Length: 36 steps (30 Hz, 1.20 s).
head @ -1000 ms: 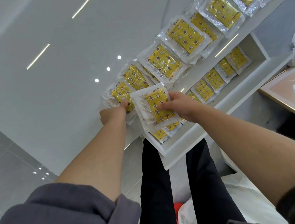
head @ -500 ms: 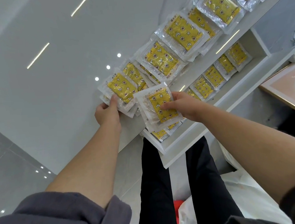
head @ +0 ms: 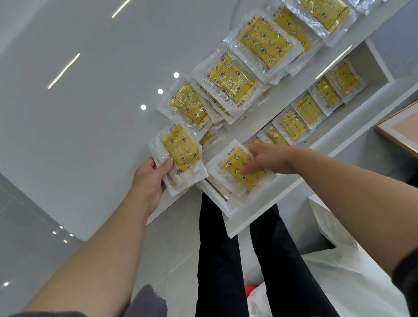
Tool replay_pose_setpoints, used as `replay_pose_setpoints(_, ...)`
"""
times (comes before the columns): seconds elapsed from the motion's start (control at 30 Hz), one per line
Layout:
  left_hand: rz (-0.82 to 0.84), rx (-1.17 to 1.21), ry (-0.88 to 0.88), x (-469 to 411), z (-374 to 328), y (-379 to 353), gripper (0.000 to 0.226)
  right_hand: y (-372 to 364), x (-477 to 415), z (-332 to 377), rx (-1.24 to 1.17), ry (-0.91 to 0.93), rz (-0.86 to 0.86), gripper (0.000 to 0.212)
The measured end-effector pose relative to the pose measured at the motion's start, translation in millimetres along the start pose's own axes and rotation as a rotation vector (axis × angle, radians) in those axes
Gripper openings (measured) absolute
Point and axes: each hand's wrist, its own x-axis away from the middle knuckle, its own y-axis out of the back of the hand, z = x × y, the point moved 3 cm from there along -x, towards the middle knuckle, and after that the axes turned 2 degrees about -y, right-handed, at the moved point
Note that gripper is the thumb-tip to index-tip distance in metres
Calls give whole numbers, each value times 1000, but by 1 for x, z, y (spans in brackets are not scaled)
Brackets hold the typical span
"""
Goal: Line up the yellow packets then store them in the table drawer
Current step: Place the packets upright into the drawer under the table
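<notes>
Left grip (head: 152, 177) clasps packet stack (head: 181, 150) at bench (head: 75, 131) edge; right grip (head: 268, 158), just beside, holds single packet (head: 239, 171), drawer (head: 269, 211) beneath.

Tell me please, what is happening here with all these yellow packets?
A person is sorting yellow packets at a white table. The left hand grips a small stack of packets at the table's edge. The right hand holds a single packet over the open drawer, where a row of stored packets lies. An overlapping line of packets is on the tabletop.
</notes>
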Motion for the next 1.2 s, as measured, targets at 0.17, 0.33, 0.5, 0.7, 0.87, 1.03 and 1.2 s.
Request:
replay_pose_setpoints(0.17, 98, -99, 54, 6, 34, -32, 16, 34, -6, -29, 138, -66, -245, 54)
replay_pose_setpoints(0.33, 221, -217, 0, 6, 63, -96, 15, 78, -20, -57, 23, -43, -396, 61)
replay_pose_setpoints(0.5, 114, -368, -161, -5, 59, -110, 10, 97, -35, -74, -28, -10, -418, 70)
replay_pose_setpoints(0.7, 235, -575, -71, -2, 94, -128, 13, 94, -47, -80, 14, -2, -436, 31)
replay_pose_setpoints(0.87, 15, -414, 86, -37, 143, -127, 10, 98, -63, -88, 36, -4, -509, 60)
replay_pose_setpoints(1.03, -225, -374, 161, -67, 172, -129, 24, 102, -80, -89, 58, 34, -544, 71)
replay_pose_setpoints(1.2, -403, -377, 125, -79, 180, -125, 19, 97, -96, -89, 152, 33, -487, 61)
